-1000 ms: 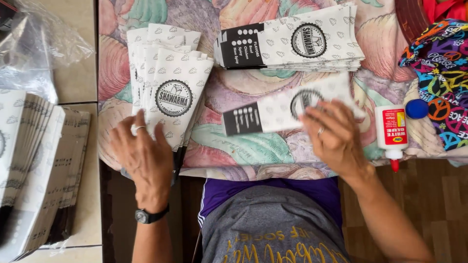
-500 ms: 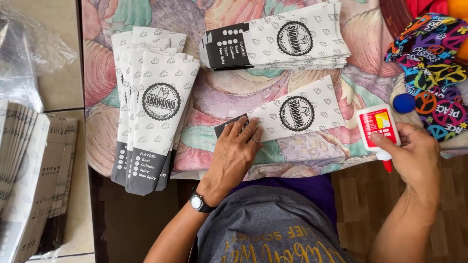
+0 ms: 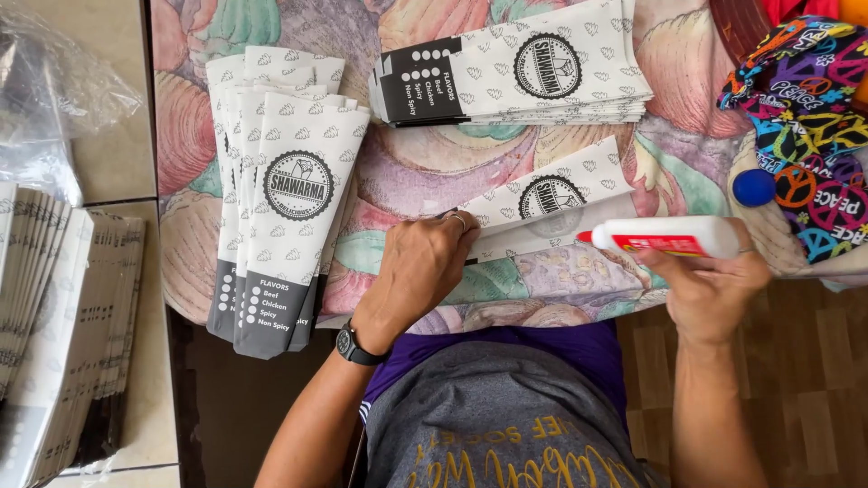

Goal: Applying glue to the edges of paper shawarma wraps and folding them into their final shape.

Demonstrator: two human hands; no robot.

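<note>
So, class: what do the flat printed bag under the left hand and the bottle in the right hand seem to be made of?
Printed bag: probably thin matte paper; it lies flat with sharp creased edges under the left hand. Bottle: likely smooth white plastic with a slight sheen, a red tip and a red label, gripped by the right hand.

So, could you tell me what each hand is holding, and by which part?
The right hand grips the glue bottle around its body. The left hand holds nothing, pressing flat on the paper sleeve.
</note>
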